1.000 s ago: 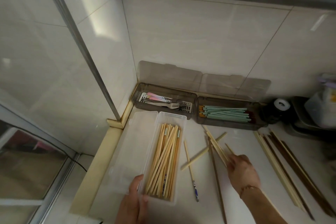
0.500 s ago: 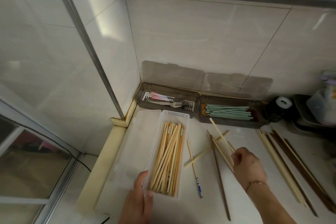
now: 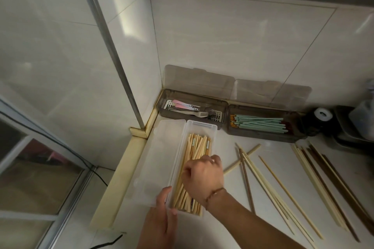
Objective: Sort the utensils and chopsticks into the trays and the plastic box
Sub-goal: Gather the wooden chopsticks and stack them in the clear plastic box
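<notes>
Fingers (image 3: 215, 160): right hand's (image 3: 202, 178) curled, grip unclear, over plastic box (image 3: 202, 127); left hand's (image 3: 159, 222) round its corner; loose chopsticks (image 3: 261, 178) beside.

Beside the plastic box (image 3: 202, 125), loose chopsticks (image 3: 259, 176) clutter the counter (image 3: 273, 148).

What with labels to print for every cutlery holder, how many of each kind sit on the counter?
Grey trays: 2, the fork tray and the teal chopstick tray
Clear plastic box: 1
Total: 3
</notes>
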`<state>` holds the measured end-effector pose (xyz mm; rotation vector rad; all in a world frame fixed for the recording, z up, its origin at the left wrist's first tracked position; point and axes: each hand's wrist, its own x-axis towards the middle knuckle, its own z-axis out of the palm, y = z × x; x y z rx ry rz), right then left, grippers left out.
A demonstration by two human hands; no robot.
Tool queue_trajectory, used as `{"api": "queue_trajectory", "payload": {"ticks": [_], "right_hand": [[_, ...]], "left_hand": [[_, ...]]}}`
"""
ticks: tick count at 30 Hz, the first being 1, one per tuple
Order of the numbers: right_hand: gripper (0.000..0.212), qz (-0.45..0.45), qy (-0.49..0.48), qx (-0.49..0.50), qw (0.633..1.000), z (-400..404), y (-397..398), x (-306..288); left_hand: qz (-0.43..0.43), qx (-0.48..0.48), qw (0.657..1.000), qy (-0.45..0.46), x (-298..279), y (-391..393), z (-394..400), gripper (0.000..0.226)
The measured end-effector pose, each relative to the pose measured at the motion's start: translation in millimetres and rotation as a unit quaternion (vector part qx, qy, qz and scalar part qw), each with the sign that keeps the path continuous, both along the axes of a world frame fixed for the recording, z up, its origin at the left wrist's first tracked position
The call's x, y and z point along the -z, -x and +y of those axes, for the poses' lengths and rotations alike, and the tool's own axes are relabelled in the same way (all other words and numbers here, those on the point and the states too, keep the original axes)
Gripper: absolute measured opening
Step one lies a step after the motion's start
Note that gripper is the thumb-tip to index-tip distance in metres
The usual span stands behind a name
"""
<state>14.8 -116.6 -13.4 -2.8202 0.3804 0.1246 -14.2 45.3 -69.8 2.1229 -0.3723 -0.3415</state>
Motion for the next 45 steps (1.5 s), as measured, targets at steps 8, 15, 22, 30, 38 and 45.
{"api": "queue_trajectory", "payload": {"ticks": [8, 15, 22, 30, 38, 45], "right_hand": [[0.026, 0.122, 0.088, -0.051, 0.987, -10.8, -18.7, 20.0], [0.019, -0.251, -0.078, -0.002, 0.965, -58.1, 25.6, 33.6], [0.016, -0.046, -0.013, 0.285, 0.957, -145.8, 98.6, 61.4], [0.009, 0.010, -0.029, 0.307, 0.951, -145.6, 108.5, 65.6], [0.012, -0.058, -0.131, 0.335, 0.931, -154.0, 98.7, 37.6], [0.032, -0.207, -0.304, 0.156, 0.917, -73.0, 41.5, -16.6]], "left_hand": [[0.042, -0.006, 0.998, -0.039, 8.7, -6.9, 0.2, 0.067], [0.019, 0.001, 0.999, -0.039, 3.9, -2.5, -0.9, 0.052], [0.017, 0.016, 0.999, -0.035, 3.9, -2.4, -0.8, 0.065], [-0.001, 0.023, 0.999, -0.036, 15.1, -2.6, 2.1, 0.058], [0.003, 0.015, 0.999, -0.046, 17.3, -3.8, 2.1, 0.057], [0.019, 0.011, 0.999, -0.033, 17.5, -5.2, 2.0, 0.063]]}}
